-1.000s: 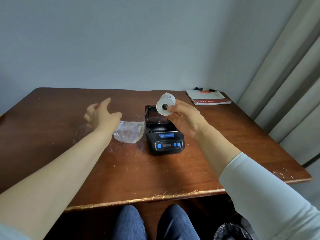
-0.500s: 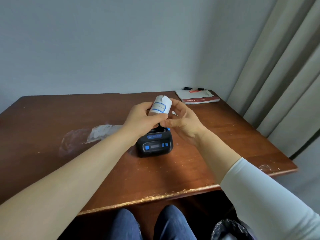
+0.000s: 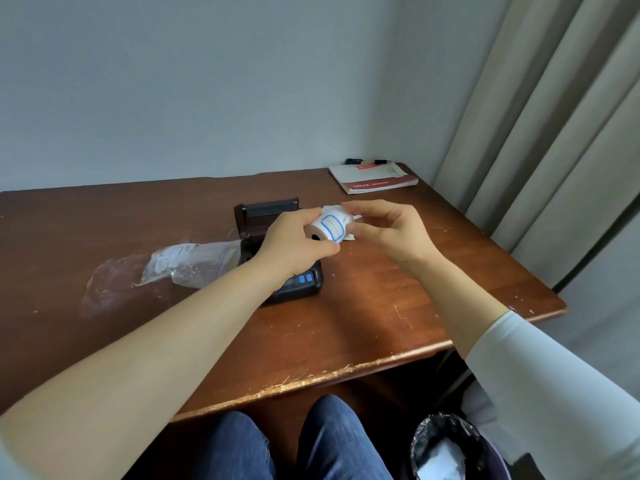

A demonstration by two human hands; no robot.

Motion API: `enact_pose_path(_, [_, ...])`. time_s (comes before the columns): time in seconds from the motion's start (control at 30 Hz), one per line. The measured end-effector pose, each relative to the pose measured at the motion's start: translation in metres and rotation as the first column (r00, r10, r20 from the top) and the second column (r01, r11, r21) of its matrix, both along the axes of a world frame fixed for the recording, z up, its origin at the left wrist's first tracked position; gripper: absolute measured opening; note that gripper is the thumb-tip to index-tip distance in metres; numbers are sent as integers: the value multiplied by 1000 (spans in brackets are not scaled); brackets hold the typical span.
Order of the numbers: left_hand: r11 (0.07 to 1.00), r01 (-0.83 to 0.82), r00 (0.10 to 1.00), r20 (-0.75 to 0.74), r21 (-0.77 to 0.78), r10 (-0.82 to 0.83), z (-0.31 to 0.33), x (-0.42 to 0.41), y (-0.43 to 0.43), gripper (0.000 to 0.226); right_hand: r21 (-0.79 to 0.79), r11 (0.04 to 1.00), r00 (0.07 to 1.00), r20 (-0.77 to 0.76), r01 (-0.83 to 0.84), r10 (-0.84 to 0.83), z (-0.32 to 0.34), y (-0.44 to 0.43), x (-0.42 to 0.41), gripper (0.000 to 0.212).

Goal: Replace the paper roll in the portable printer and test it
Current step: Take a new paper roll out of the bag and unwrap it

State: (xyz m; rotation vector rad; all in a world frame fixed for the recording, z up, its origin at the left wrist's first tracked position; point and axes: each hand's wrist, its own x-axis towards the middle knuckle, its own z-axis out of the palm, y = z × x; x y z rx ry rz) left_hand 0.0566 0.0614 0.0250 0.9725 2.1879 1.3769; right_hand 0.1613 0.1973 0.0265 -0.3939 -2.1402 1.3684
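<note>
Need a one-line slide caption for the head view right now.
Both hands, left hand and right hand, hold the paper roll above the open printer on the table.

Booklet, plastic bag, bin

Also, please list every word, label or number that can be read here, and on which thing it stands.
"OFFICE": white letters on the red band of the booklet at the table's far corner.
Small text beside "OFFICE": too blurred to read.
Paper roll in the hands: only blue label outlines, no text.
Plastic bag: faint markings, unreadable.
Printer: blue buttons; any marks too small to read.
</note>
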Motion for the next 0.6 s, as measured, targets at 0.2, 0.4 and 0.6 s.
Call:
enact_pose_path(0.2, [998, 35, 998, 58, -42, -33, -6, 19, 26, 79, 175, 981, 992, 72, 89, -103, -7, 18, 16, 17])
enact_pose_path(0.4, [996, 32, 883, 465, 84, -67, -11, 29, 42, 77, -52, 993, 967, 235, 109, -94, -14, 32, 26, 47])
enact_pose_path(0.6, [984, 53, 785, 602, 168, -145, -19, 42, 52, 59, -454, 891, 992, 119, 11, 48, -26, 35, 36, 26])
